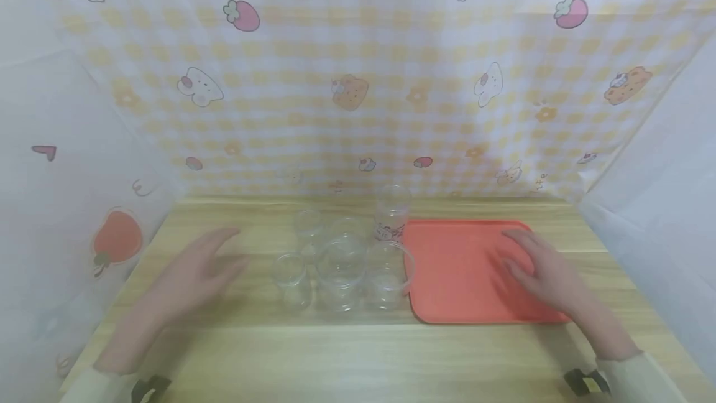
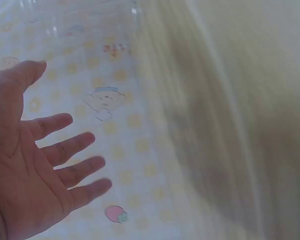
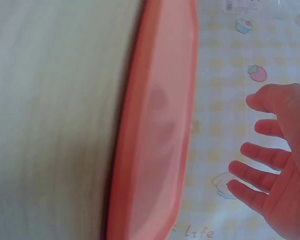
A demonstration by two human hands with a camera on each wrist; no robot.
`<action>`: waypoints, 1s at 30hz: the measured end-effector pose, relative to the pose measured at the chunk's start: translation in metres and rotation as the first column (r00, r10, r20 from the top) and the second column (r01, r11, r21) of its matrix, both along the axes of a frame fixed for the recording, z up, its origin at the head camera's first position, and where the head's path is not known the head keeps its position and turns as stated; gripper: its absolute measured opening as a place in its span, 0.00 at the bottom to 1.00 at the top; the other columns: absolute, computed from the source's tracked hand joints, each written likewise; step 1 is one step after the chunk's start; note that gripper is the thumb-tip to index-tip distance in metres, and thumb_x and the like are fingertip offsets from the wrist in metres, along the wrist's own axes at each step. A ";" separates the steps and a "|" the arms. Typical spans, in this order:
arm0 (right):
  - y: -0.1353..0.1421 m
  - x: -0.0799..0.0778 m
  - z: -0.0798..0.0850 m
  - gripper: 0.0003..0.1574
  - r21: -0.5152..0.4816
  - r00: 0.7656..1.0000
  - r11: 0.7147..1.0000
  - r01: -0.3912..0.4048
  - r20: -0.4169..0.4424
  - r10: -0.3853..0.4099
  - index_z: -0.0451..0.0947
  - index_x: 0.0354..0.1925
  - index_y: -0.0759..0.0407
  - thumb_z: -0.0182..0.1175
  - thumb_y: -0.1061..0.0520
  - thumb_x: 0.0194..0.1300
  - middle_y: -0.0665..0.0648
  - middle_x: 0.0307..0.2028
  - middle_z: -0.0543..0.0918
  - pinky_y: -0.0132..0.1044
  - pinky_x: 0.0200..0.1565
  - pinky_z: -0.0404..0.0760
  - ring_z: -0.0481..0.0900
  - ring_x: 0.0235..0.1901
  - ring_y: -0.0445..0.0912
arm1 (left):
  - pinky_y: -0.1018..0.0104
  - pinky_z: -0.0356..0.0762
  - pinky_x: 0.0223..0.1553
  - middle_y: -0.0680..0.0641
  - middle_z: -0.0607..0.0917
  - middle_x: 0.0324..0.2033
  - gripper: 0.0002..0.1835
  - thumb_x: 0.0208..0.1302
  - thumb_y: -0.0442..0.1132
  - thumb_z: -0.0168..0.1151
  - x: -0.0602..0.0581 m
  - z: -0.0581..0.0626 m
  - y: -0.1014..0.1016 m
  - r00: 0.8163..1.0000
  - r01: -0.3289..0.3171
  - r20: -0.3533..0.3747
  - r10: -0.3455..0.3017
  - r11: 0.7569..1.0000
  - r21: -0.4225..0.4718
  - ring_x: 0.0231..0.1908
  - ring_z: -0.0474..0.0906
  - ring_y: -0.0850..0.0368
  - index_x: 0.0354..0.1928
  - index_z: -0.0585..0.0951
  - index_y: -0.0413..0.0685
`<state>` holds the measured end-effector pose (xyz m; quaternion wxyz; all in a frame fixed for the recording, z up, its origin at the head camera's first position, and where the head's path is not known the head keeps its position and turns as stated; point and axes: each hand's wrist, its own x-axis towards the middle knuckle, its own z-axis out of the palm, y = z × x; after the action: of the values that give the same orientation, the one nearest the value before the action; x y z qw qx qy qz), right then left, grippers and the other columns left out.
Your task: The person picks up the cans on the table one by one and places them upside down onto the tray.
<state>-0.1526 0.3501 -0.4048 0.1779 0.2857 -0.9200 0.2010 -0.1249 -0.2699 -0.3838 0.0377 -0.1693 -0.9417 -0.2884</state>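
My left hand point(image 1: 192, 275) is held over the wooden table, left of a cluster of clear cups, its fingers apart and holding nothing. In the left wrist view its palm and spread fingers show plainly. My right hand point(image 1: 545, 272) hovers above the right part of a red tray point(image 1: 464, 272), also with nothing in it, and casts a shadow there. Nearest the left hand stand a small clear cup point(image 1: 291, 282) and another small one point(image 1: 309, 224) behind it. A wider clear cup point(image 1: 341, 272) is mid-cluster, with another wide-rimmed one point(image 1: 387, 278) beside the tray's left edge.
A tall clear cup point(image 1: 393, 210) with dark print low on it stands at the back, by the tray's far left corner. Behind the wooden table point(image 1: 358, 359) hangs a yellow checked sheet point(image 1: 391, 129). White walls point(image 1: 45, 204) close off both sides.
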 end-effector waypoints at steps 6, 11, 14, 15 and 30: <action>0.000 -0.003 0.002 0.38 -0.031 1.000 0.999 0.027 0.004 -0.027 0.73 0.64 0.63 0.73 0.67 0.56 0.63 0.58 0.79 0.55 0.54 0.76 0.76 0.57 0.63 | 0.30 0.66 0.60 0.34 0.74 0.64 0.32 0.74 0.53 0.61 -0.002 0.012 0.008 0.999 -0.024 0.029 0.023 1.000 0.018 0.63 0.68 0.31 0.69 0.71 0.39; -0.001 -0.001 0.003 0.35 -0.069 0.998 0.996 0.050 0.049 -0.047 0.73 0.64 0.66 0.71 0.68 0.59 0.66 0.57 0.79 0.60 0.47 0.78 0.78 0.53 0.63 | 0.32 0.71 0.57 0.37 0.79 0.60 0.27 0.73 0.48 0.63 -0.004 0.019 0.014 1.000 -0.019 0.012 0.019 1.000 0.023 0.58 0.75 0.34 0.67 0.74 0.40; -0.001 -0.001 0.005 0.33 -0.097 0.995 0.993 0.065 0.077 -0.058 0.72 0.64 0.67 0.70 0.67 0.62 0.68 0.58 0.78 0.61 0.44 0.80 0.79 0.50 0.64 | 0.34 0.74 0.55 0.39 0.81 0.58 0.25 0.73 0.45 0.64 -0.004 0.023 0.019 1.000 -0.001 0.002 0.001 0.999 0.050 0.56 0.78 0.35 0.67 0.74 0.42; -0.002 -0.001 0.006 0.33 -0.108 0.994 0.992 0.070 0.090 -0.060 0.72 0.64 0.67 0.69 0.67 0.63 0.68 0.58 0.78 0.61 0.45 0.80 0.79 0.50 0.64 | 0.34 0.75 0.54 0.40 0.82 0.58 0.25 0.73 0.45 0.63 -0.004 0.024 0.020 1.000 0.000 0.004 0.000 0.998 0.061 0.55 0.79 0.35 0.67 0.74 0.43; -0.009 -0.003 0.010 0.29 -0.295 0.975 0.950 0.099 0.218 -0.034 0.72 0.67 0.64 0.64 0.65 0.70 0.64 0.60 0.78 0.20 0.52 0.74 0.78 0.55 0.43 | 0.43 0.80 0.53 0.44 0.79 0.60 0.25 0.70 0.43 0.67 0.005 0.042 0.054 0.993 0.117 -0.043 -0.113 0.985 0.127 0.55 0.79 0.43 0.66 0.75 0.45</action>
<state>-0.1553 0.3408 -0.3947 0.1282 0.2009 -0.9008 0.3629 -0.1196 -0.2157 -0.3418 0.0487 -0.2258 -0.9087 -0.3476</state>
